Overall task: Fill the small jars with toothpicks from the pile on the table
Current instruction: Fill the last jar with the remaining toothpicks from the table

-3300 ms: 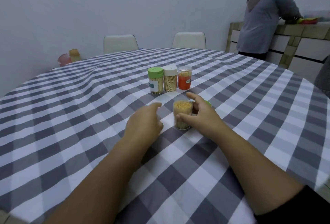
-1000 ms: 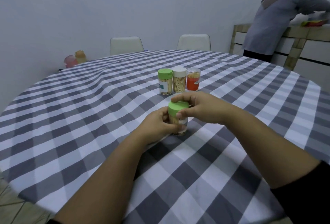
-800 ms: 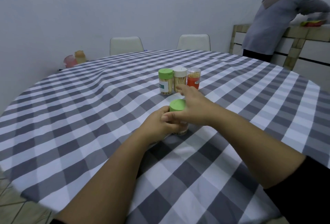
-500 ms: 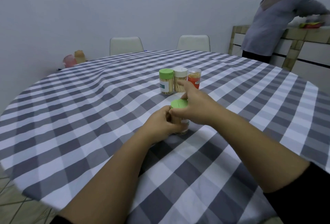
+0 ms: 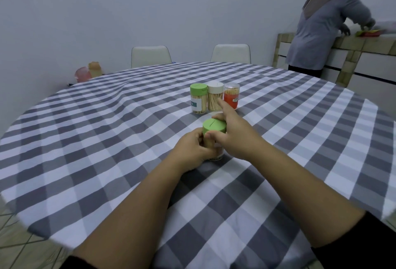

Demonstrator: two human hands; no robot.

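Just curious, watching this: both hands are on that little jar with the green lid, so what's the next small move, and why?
Probably release it and slide it toward the three capped jars. The left hand grips the toothpick-filled clear jar; the right hand pinches its round green plastic lid, which looks seated.

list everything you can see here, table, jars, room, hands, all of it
near jar: 1, clear with green lid, full of toothpicks, on the table between the hands
far jars: 3 in a row mid-table; green-lidded jar on the left, white-lidded jar in the middle, orange-labelled jar on the right
tablecloth: 1, grey and white check, covers the round table
chairs: 2, white, behind the table's far edge
containers: 2, pinkish and orange, on the far left by the wall
another person: 1, grey top, at the counter on the far right
left hand: grips the near jar's body
right hand: thumb and fingers on the green lid, forefinger straight
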